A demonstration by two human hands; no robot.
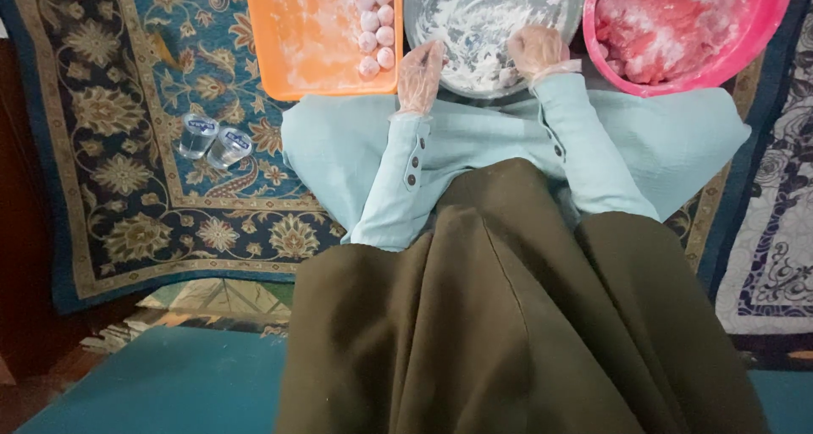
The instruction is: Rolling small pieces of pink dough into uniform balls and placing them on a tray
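Observation:
My left hand [420, 77] wears a thin clear glove and rests on the near rim of a silver bowl [440, 2] dusted with white flour. My right hand [536, 51], also gloved, is curled inside the bowl over a small floured ball [506, 77]; whether it grips anything is hidden. An orange tray [296, 36] to the left holds a column of several pale floured balls [375, 27]. A pink bowl [766, 27] at the right holds pink minced mixture [660, 23].
Two small sealed plastic water cups [212, 139] stand on the patterned blue carpet [127, 146] to the left. My light blue sleeves and brown cloth [508, 315] fill the foreground. A teal mat [169, 383] lies at the bottom left.

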